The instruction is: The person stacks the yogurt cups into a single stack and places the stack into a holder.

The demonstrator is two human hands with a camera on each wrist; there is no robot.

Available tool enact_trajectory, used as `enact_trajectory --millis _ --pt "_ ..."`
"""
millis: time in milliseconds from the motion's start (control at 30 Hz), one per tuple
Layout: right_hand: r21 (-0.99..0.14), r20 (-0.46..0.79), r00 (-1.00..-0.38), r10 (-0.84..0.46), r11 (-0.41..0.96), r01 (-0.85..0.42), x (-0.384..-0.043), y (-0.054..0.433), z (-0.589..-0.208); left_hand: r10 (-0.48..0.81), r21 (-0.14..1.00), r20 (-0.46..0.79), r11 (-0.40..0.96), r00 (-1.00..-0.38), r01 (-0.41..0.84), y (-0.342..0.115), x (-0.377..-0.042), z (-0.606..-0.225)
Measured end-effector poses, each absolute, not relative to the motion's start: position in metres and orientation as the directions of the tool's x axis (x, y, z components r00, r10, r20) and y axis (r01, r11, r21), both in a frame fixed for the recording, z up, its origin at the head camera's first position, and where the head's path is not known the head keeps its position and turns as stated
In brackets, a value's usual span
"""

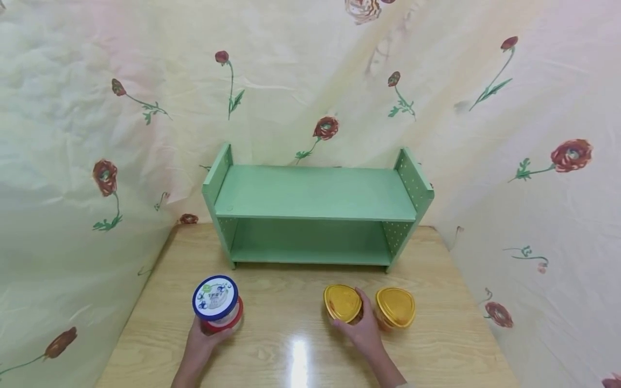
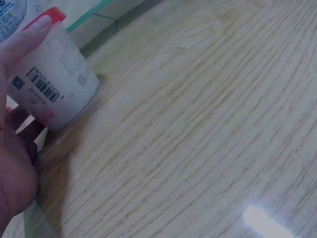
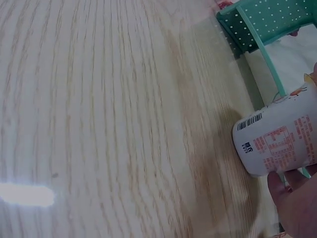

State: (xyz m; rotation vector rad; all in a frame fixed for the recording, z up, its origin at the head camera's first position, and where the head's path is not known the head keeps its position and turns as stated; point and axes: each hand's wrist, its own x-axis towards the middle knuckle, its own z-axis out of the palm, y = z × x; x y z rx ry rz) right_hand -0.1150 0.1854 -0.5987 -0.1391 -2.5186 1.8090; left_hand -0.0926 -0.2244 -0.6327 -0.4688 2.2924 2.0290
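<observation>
While the left grip (image 1: 204,340) curls around a red-lidded cup (image 2: 59,74), the right grip (image 1: 364,330) clasps a yellow-lidded cup (image 1: 343,303).

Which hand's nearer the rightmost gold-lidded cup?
Right. The right hand is just left of the rightmost cup, gripping the other gold-lidded cup; the left hand is much farther left, at the red-lidded tub.

Head view is bright, fairly even, with white glare streak (image 1: 299,364) on the tabletop (image 1: 271,312). Wrist views look dimmer and cooler, glare blown out, soft shadows near the red-lidded cup (image 2: 64,74) and red-printed cup (image 3: 280,136)
</observation>
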Motion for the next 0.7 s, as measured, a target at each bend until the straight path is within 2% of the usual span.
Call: enact_trajectory --millis 300,700 --pt "-0.95 -0.045 -0.992 0.119 0.301 0.079 -0.116 0.17 -0.582 -0.19 0.965 -0.221 0.1 -0.957 -0.242 -0.224 -0.092 -0.631" --pt "-0.953 0.04 -0.998 0.053 0.302 -0.022 -0.121 0.137 -0.538 -0.172 0.973 -0.196 0.09 -0.965 -0.213 -0.225 -0.091 -0.632"
